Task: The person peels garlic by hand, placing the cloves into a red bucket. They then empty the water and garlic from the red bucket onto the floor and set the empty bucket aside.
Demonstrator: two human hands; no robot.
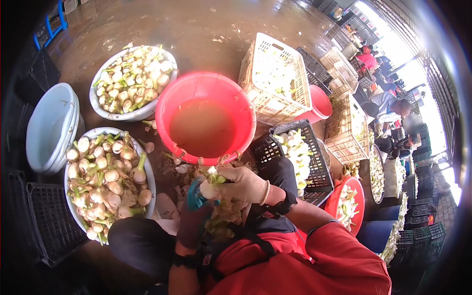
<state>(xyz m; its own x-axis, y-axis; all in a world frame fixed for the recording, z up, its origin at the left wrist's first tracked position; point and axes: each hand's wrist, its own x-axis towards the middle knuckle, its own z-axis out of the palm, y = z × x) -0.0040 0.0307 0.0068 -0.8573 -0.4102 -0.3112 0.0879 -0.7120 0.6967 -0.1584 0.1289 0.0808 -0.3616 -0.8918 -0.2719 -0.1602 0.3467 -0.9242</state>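
Pale round bulb (pixel 209 190) gripped between teal-and-dark-gloved left hand (pixel 194 211) and beige-gloved right hand (pixel 246 185). Bulb held over yellowish-brown papery peelings (pixel 227 216), near round red plastic tub (pixel 240 114) partly filled with brown liquid (pixel 202 129).

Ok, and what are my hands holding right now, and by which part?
A pale bulb: your left hand holds its round body, while your right hand appears to grip it near the green stem.
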